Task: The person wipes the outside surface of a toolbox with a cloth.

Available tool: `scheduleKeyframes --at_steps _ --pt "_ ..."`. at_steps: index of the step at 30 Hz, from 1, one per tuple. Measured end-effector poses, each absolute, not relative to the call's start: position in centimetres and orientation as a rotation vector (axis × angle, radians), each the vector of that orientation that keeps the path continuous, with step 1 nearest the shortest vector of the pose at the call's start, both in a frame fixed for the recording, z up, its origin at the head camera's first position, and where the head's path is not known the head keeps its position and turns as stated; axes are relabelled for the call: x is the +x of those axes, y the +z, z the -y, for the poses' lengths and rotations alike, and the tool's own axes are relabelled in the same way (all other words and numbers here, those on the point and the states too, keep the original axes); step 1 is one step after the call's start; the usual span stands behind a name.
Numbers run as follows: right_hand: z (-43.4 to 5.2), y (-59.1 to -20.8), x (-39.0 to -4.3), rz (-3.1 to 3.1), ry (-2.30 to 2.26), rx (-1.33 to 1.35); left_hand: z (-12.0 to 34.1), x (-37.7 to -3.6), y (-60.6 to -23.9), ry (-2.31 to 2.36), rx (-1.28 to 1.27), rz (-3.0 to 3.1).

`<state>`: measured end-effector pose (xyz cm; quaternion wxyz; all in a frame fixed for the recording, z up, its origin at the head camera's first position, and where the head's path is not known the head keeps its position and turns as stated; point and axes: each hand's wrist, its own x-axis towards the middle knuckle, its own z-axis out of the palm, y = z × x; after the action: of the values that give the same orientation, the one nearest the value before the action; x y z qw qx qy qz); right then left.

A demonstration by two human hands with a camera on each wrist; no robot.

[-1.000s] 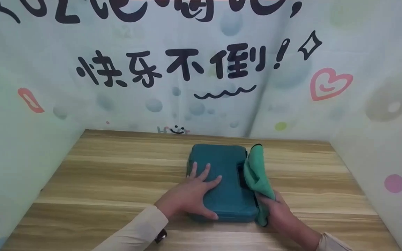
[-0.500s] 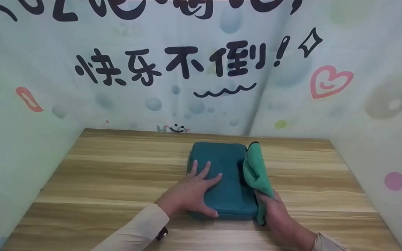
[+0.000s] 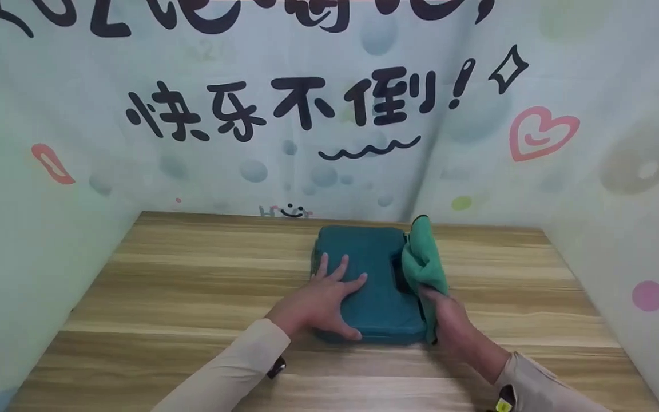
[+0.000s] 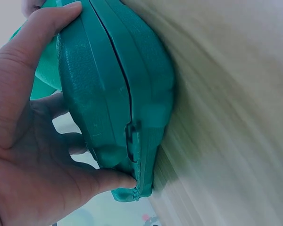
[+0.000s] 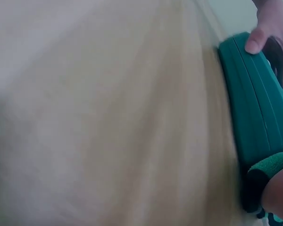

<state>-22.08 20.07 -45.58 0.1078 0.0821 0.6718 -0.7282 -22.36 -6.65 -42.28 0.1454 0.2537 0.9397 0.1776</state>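
Note:
A closed teal hard case [image 3: 372,257] with a handle on its right side lies flat on the table. My left hand [image 3: 321,303] rests across its lid with the fingers straight and spread. In the left wrist view, the thumb reaches the case's near edge and one finger presses the side by the seam. My right hand [image 3: 455,323] holds a folded green cloth [image 3: 424,257] with a dark edging against the handle side. Cloth and hand hide part of the handle. The right wrist view shows only a bit of the cloth [image 5: 273,162] at the case's corner.
The wood-grain table [image 3: 203,274] stretches left and right of the case. A printed cloth backdrop [image 3: 221,171] with large dark lettering rises behind the far edge, and pale side walls [image 3: 621,240] border the table. Dark bands sit at both wrists.
The case, with both hands and the cloth, has moved a little away from me toward the back edge. The left hand keeps its place on the lid, and the right hand still holds the cloth.

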Motion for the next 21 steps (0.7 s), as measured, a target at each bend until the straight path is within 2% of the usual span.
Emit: scheduleKeyframes --at_steps 8,21 --pt "-21.1 -45.6 -27.4 -2.013 -2.144 0.126 5.6 -23.4 -42.0 0.507 0.714 -2.699" --pt "-20.8 -45.2 -32.7 -2.146 -1.995 0.141 5.9 -24.0 -41.8 0.503 0.697 -2.707"
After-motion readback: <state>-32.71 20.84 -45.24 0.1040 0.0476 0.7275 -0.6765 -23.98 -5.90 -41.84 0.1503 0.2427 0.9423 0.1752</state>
